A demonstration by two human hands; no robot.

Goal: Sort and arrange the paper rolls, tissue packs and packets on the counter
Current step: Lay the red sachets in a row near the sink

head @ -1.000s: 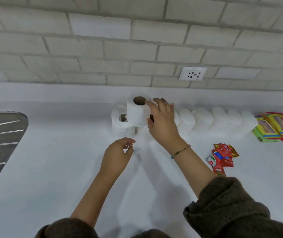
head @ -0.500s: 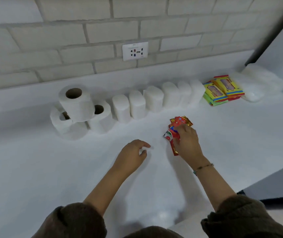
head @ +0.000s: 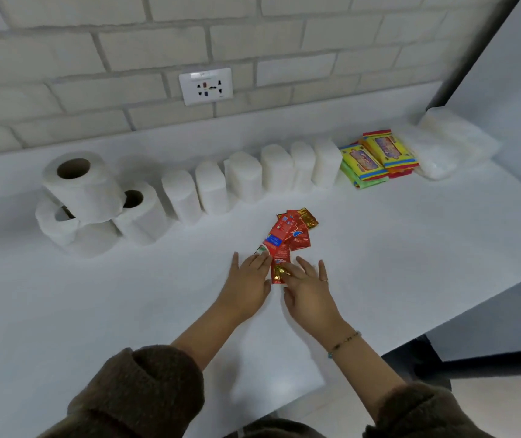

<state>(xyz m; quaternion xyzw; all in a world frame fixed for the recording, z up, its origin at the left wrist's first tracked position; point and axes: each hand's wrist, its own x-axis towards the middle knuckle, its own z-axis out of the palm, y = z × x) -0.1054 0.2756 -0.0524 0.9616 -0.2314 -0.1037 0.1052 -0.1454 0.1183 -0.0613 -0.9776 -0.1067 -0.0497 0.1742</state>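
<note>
A fan of small red and gold packets (head: 289, 238) lies in the middle of the white counter (head: 395, 248). My left hand (head: 248, 282) lies flat with straight fingers touching the packets' left side. My right hand (head: 308, 287) lies flat against their right side, fingertips on a gold-tipped packet. White paper rolls (head: 85, 197) are stacked in a pile at the back left. Several white tissue packs (head: 246, 178) stand in a row along the wall. Yellow and green packs (head: 373, 158) lie stacked to their right.
More clear-wrapped white packs (head: 452, 143) lie at the far right by a wall corner. A wall socket (head: 206, 86) sits in the brick wall above the row. The counter's front edge (head: 442, 324) runs diagonally at the right, with floor below.
My right hand left the top paper roll and came to the red packets. My left hand moved right to their other side and flattened. The view swung right.
</note>
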